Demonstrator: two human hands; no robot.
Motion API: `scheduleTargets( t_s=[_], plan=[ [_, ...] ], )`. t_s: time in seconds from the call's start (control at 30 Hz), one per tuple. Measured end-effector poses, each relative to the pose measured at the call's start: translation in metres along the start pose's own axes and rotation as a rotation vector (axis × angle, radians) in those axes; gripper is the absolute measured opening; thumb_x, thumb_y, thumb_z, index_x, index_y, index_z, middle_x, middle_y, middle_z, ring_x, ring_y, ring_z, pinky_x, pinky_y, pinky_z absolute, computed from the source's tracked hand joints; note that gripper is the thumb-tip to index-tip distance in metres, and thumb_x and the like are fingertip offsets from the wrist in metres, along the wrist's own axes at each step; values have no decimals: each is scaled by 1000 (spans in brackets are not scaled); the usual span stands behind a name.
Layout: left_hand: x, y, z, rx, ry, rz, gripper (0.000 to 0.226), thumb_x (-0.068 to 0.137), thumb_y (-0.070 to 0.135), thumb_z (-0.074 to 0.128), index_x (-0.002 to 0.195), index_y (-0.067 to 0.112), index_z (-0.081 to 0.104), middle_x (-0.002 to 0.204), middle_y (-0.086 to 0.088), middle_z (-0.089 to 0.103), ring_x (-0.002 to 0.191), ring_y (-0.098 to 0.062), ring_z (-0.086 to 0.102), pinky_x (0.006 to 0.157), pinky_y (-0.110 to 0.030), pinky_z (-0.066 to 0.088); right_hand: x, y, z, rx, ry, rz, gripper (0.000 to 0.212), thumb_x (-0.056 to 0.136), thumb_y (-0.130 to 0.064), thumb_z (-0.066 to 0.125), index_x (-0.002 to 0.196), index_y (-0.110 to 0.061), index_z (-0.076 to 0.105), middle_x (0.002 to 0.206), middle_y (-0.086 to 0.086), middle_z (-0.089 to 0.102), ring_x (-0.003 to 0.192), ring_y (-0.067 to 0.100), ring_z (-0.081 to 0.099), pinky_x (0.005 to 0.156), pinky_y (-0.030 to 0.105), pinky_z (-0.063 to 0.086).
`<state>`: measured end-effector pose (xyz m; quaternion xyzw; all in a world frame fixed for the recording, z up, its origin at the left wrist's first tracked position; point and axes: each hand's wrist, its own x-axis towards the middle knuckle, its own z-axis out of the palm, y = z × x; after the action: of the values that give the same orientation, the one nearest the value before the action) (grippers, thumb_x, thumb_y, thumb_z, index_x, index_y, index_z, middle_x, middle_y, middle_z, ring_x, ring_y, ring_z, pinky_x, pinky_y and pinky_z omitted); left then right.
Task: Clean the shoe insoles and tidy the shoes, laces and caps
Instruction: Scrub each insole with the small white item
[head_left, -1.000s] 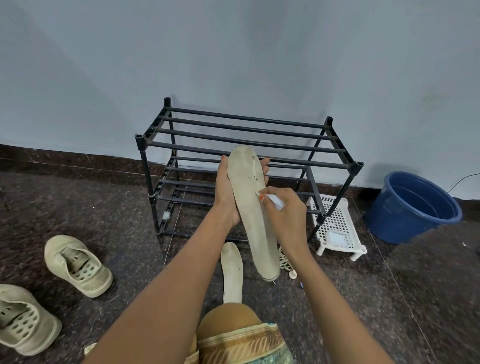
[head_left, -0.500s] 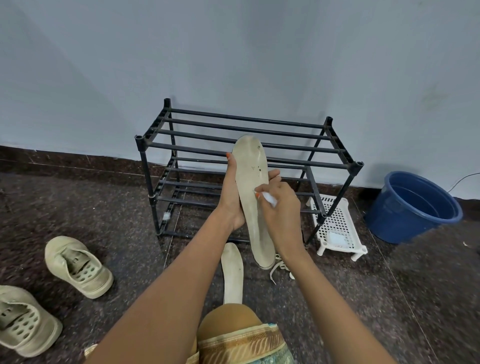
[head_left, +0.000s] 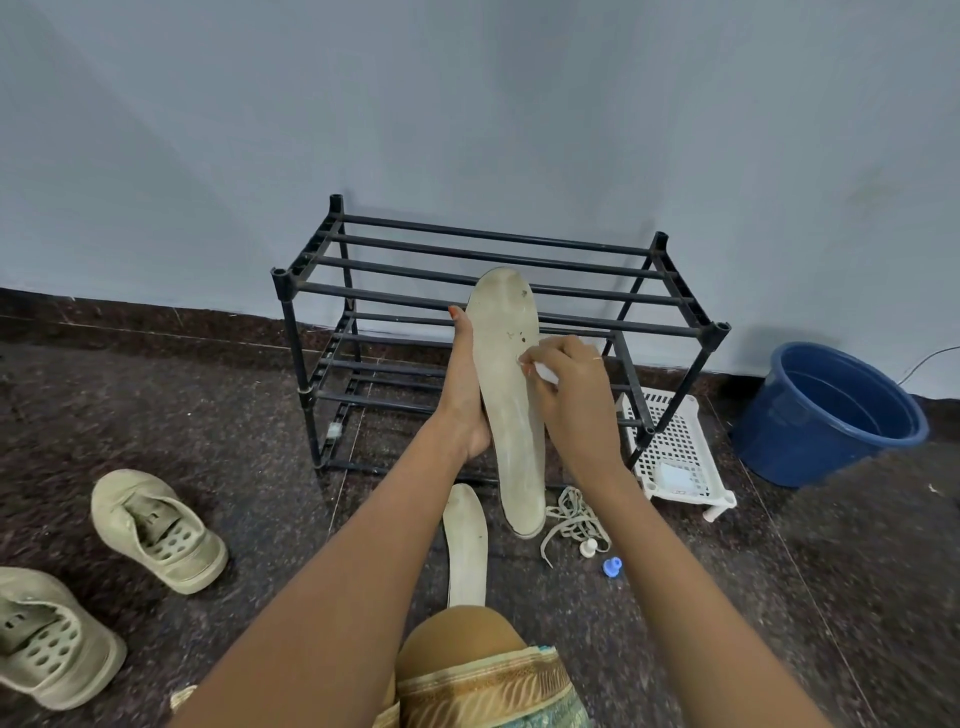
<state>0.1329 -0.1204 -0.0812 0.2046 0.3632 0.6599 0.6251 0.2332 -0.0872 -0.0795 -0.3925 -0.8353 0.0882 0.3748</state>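
Note:
My left hand (head_left: 465, 384) holds a beige insole (head_left: 511, 400) upright from behind, toe end up, with dark specks near the top. My right hand (head_left: 574, 395) pinches a small white wipe (head_left: 545, 373) against the insole's right edge. A second insole (head_left: 466, 545) lies flat on the floor below. Loose beige laces (head_left: 574, 517) lie in a heap beside it, with a white cap (head_left: 589, 546) and a blue cap (head_left: 613, 566) close by. Two beige shoes, one (head_left: 156, 527) further and one (head_left: 49, 639) nearer, stand on the floor at the left.
A black two-tier shoe rack (head_left: 493, 291) stands against the wall behind my hands. A white perforated plastic stool (head_left: 675, 452) sits at its right foot, and a blue tub (head_left: 831, 410) stands further right. My knee (head_left: 462, 639) is at the bottom centre.
The insole has been lifted a little and tilted, and my right hand with the wipe has slid up along it. The laces and caps below have come into view.

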Motion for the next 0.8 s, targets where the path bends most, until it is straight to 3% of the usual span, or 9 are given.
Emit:
scheduleTargets(
  t_s=[0.1, 0.17, 0.33, 0.43, 0.53, 0.67, 0.8],
  plan=[
    [1, 2, -2, -79, -29, -20, 97, 80, 79, 5, 112, 8, 63, 106, -12, 69, 98, -22, 65, 89, -38, 49, -14, 0, -3, 105, -115, 48, 13, 85, -5, 58, 94, -6, 68, 93, 10, 61, 90, 26, 51, 72, 23, 32],
    [2, 3, -2, -151, -21, -17, 95, 81, 78, 7, 110, 7, 62, 103, -12, 70, 102, -22, 64, 94, -38, 47, -20, 0, -5, 140, -150, 63, 14, 86, -7, 57, 95, -7, 68, 94, 10, 60, 92, 24, 50, 70, 19, 28],
    [-1, 3, 2, -121, -57, -26, 100, 81, 78, 4, 85, 9, 75, 94, -12, 72, 85, -22, 68, 91, -37, 47, -13, 3, -7, 104, -73, 97, 14, 86, -7, 58, 97, -8, 67, 94, 7, 59, 94, 23, 50, 66, 19, 31],
    [-1, 4, 2, -110, -63, -45, 102, 80, 79, 2, 96, 6, 71, 97, -12, 71, 85, -22, 68, 87, -37, 49, -11, 1, -7, 119, -46, 129, 16, 86, -6, 58, 99, -8, 67, 94, 7, 58, 95, 23, 50, 69, 19, 33],
    [2, 3, 0, -181, -32, -29, 99, 81, 79, 5, 110, 3, 61, 99, -14, 71, 93, -22, 66, 95, -36, 46, -18, -4, -7, 154, -86, 140, 16, 86, -4, 57, 97, -6, 67, 92, 9, 57, 94, 24, 50, 74, 17, 30],
    [5, 3, 0, -267, 19, 36, 94, 84, 76, 9, 99, 2, 65, 94, -17, 71, 98, -26, 64, 97, -36, 46, -31, -12, -8, 233, -162, 142, 14, 85, -4, 57, 93, -6, 68, 92, 9, 59, 94, 23, 52, 79, 24, 36],
    [2, 4, 1, -248, 15, 28, 99, 81, 78, 9, 90, 2, 72, 93, -16, 71, 97, -25, 64, 96, -37, 47, -29, -14, -11, 266, -135, 196, 15, 86, -5, 57, 95, -7, 68, 94, 7, 58, 94, 20, 53, 79, 20, 36]
  ],
)
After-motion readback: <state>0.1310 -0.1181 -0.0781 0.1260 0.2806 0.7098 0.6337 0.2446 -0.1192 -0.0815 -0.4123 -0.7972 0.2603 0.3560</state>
